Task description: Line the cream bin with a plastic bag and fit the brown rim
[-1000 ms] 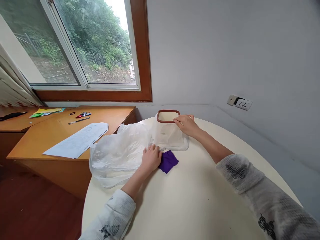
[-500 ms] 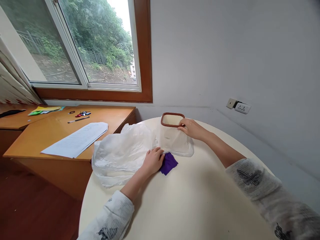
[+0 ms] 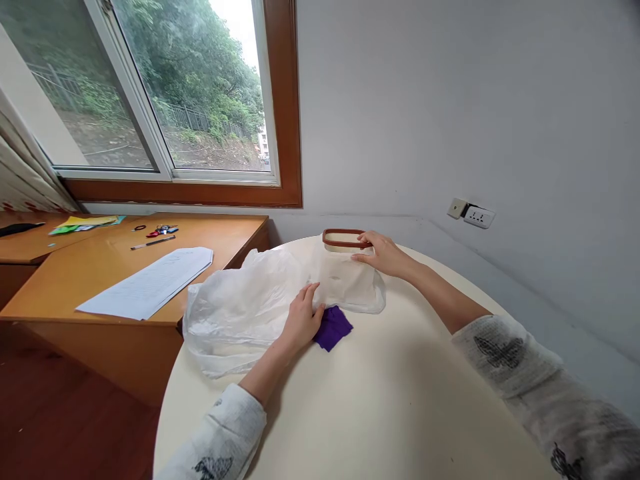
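Note:
My right hand (image 3: 383, 255) grips the right end of a rectangular brown-rimmed object (image 3: 345, 232) with a pale middle, thumb below and fingers on the rim. I cannot tell whether it is a lid or a shallow box. It is at the far side of the round table, behind a thin, crumpled white plastic bag (image 3: 245, 300). The bag spreads from the table's left edge to below my right hand. Over the bag, near its middle, my left hand (image 3: 303, 317) has its fingers stretched out. Close to its thumb lies a purple cloth (image 3: 333, 328), partly beside the bag's edge.
The round cream table (image 3: 370, 407) stands by a wooden desk (image 3: 230, 230). On the desk are papers (image 3: 147, 283), a pen (image 3: 153, 243), scissors (image 3: 161, 231) and coloured sheets (image 3: 87, 223). A wall socket (image 3: 479, 216) is at the right, a window (image 3: 210, 87) at the left.
The brown-rimmed object has tilted flatter to the view, and my right hand has turned with it. My left hand has lifted slightly and its fingers have straightened. The view has shifted a little.

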`<state>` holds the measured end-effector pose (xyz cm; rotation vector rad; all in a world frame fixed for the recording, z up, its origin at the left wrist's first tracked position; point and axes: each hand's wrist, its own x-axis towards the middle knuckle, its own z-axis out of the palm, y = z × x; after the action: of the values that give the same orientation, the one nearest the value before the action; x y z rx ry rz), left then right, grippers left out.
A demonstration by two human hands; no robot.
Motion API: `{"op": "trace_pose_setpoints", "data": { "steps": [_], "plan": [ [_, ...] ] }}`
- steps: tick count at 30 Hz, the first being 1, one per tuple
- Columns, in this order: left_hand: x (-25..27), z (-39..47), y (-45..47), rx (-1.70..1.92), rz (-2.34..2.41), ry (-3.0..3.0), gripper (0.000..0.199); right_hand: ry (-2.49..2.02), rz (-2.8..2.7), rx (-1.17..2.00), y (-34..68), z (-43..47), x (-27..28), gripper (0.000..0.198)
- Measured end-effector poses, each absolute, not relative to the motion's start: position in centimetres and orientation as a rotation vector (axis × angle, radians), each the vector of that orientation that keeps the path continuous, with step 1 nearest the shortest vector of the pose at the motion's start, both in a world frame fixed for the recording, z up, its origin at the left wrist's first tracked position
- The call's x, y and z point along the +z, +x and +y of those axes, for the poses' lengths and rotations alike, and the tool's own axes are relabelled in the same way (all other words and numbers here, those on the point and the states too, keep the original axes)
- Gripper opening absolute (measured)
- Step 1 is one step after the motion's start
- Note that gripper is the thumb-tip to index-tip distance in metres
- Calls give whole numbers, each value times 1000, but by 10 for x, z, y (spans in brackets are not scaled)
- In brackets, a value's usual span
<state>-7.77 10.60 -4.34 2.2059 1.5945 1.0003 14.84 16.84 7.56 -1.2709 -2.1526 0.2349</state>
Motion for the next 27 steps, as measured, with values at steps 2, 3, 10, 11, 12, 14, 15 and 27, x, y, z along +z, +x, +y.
{"op": "trace_pose_setpoints", "data": {
  "steps": [2, 3, 10, 11, 12, 14, 15, 27],
  "plan": [
    [-44, 106, -77, 962, 1568, 2195, 47, -1276, -2139, 274, 147, 167, 78, 24],
    [-44, 106, -77, 933, 1571, 2190, 48, -1263, -2131, 276, 146, 167, 80, 23],
    [-41, 103, -77, 792, 1596, 2161, 49, -1123, -1936, 215, 144, 179, 84, 15],
    [-40, 103, -77, 784, 1598, 2159, 49, -1110, -1924, 230, 144, 181, 83, 14],
    [-40, 103, -77, 777, 1599, 2159, 49, -1102, -1919, 248, 145, 183, 81, 14],
    [-40, 103, -77, 769, 1599, 2160, 50, -1095, -1921, 278, 148, 183, 79, 13],
    [-40, 103, -77, 767, 1598, 2162, 50, -1091, -1930, 280, 148, 182, 77, 13],
    [-43, 105, -77, 745, 1610, 2191, 49, -921, -1898, -54, 154, 164, 87, 9]
  ]
}}
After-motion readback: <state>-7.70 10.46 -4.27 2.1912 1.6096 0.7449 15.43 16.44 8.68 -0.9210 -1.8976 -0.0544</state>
